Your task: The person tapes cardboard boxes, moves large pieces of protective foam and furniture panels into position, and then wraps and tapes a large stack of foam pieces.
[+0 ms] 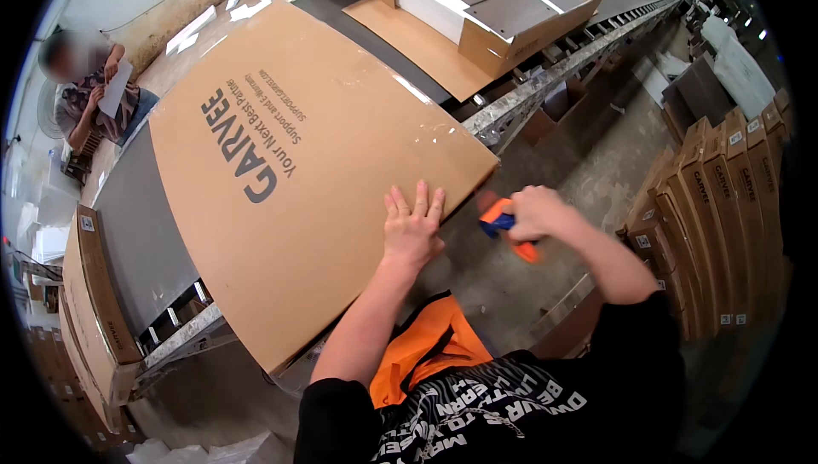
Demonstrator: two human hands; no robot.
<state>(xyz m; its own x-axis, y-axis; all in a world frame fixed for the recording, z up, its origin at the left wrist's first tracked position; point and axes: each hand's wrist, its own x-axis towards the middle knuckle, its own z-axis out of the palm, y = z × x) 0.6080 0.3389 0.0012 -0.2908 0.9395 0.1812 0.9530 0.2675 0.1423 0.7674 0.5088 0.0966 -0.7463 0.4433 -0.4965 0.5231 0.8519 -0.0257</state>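
A large flat brown cardboard box with dark print lies across the conveyor before me. My left hand rests on its top near the right-hand edge, fingers stretched out and pressing flat. Just off that edge, over the floor, my right hand is wrapped round an orange and blue tape dispenser. Motion blurs the dispenser somewhat, and the fingers hide part of its handle. Shiny clear tape shows along the box's far edge.
Farther up the conveyor sits an open carton with dark panels and white foam. At the left a person holds a white sheet. Stacked cartons stand on the right; more boxes lean at the lower left.
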